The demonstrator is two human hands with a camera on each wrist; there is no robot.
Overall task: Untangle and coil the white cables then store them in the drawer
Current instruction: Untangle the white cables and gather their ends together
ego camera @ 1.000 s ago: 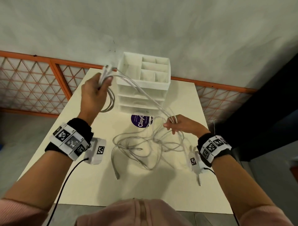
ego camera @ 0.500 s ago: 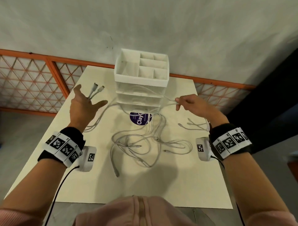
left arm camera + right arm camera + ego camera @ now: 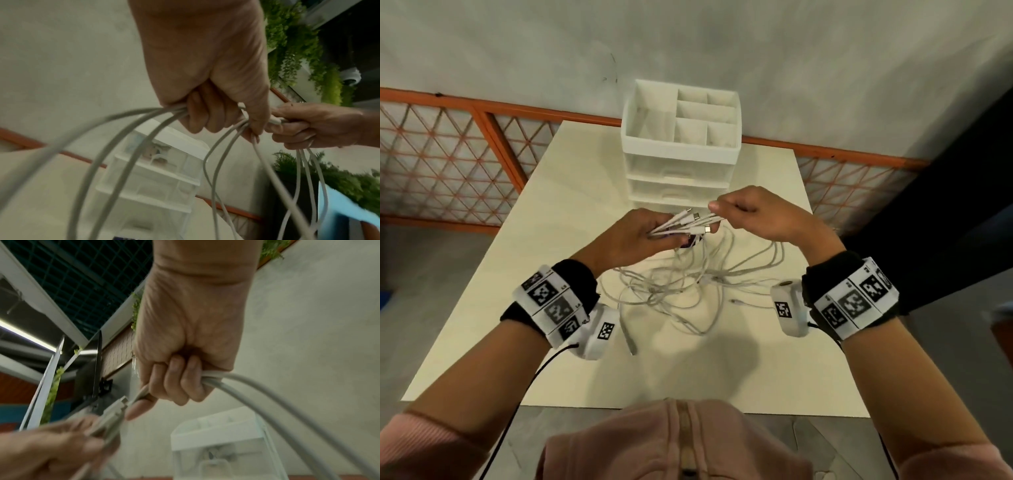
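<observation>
While both hands meet above the table (image 3: pixel 774 359) in front of the drawer unit (image 3: pixel 681 154), the left hand (image 3: pixel 635 236) has its fingers curled round a bundle of white cables (image 3: pixel 688 222), with several connector ends fanning out past its fingertips toward the right. The right hand (image 3: pixel 760 219) is closed too, thumb and fingers pinching the same bundle at the connector ends, so the 2 hands touch or nearly touch there. In the left wrist view the left hand (image 3: pixel 205 73) grips at least 3 strands that arc down out of the fist, and the right hand (image 3: pixel 320 126) appears at the right edge, cut off at the wrist. In the right wrist view the right hand (image 3: pixel 185 337) is wrapped round 2 thick strands leaving to the right, while the left hand (image 3: pixel 51 447) is blurred at the lower left and one connector (image 3: pixel 121 404) sits between them. Below the hands the remaining cable lies in a loose tangle (image 3: pixel 688 291) on the table, and individual strands cannot be separated by eye. One free connector end (image 3: pixel 736 301) lies apart on the right of the tangle, another (image 3: pixel 630 342) nearer the left wristband. The drawers of the unit appear pushed in; their contents are hard to make out through the translucent fronts. A purple label under the hands is mostly covered.
</observation>
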